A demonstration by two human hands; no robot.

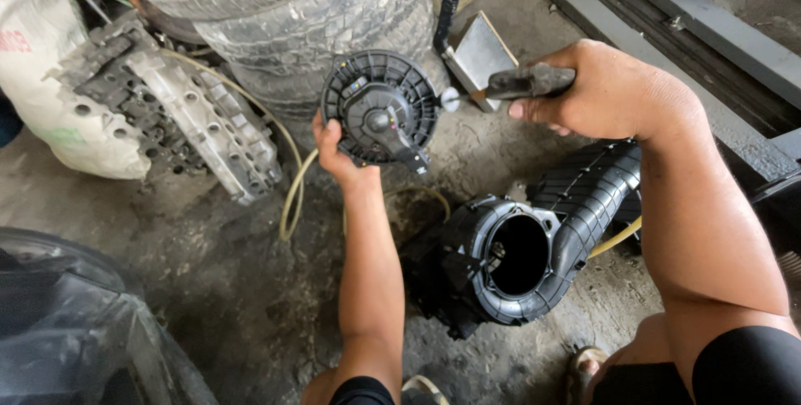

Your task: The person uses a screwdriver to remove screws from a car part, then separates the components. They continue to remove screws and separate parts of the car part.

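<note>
the left hand (334, 150) grasps a round black blower motor (381, 107) held up before the stacked tyres (284, 5), while the right hand (605, 92) is clenched around a dark-handled tool (521, 83) whose tip meets the motor's rim, above the open black blower housing (534, 242) on the floor.

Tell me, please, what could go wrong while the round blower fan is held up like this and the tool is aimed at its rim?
The left hand grips the black blower fan only by its lower edge, so it may slip and drop onto the open blower housing or the concrete. The tool in the right hand points its nozzle at the fan's rim near the left fingers, so a slip could hit them.
</note>
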